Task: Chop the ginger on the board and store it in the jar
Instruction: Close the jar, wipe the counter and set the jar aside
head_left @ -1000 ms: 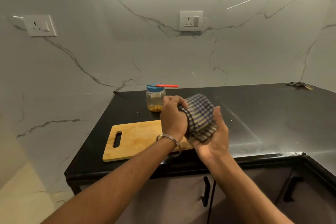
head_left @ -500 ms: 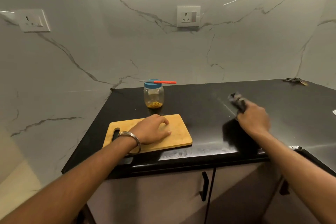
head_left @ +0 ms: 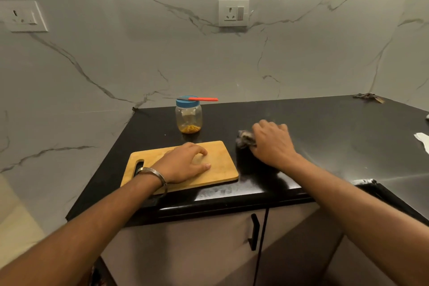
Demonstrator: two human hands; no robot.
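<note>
Head view: left hand rests flat on the wooden board, fingers relaxed, gripping nothing; steel bangle on that wrist. Right hand presses a bunched cloth onto the black tabletop, just right of the board, fingers curled over it. Jar stands behind the board, blue lid on, chopped ginger at its bottom. Red-handled knife lies across the lid.
</note>
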